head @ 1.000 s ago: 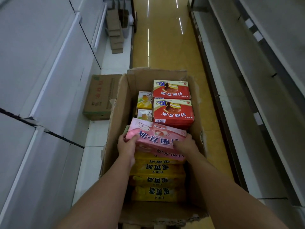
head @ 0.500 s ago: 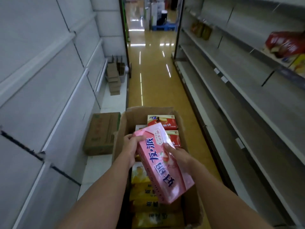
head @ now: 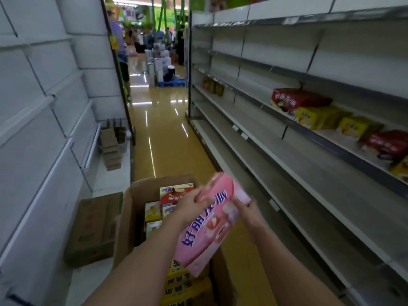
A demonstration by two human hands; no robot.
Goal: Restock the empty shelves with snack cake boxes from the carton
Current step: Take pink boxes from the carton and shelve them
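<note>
Holding the pink snack cake box (head: 207, 226) tilted, lower centre of frame, above the carton (head: 130, 208): your left hand (head: 191, 204) grips its upper edge, right hand (head: 247, 209) pinches the far side. Looks light, stiff, crushable; grip the edges. Shelves (head: 287, 155) at right.

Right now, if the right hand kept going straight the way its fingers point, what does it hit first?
The right hand points up-left into the pink box it already grips. Past that lies the left hand, though depth is unclear.
</note>
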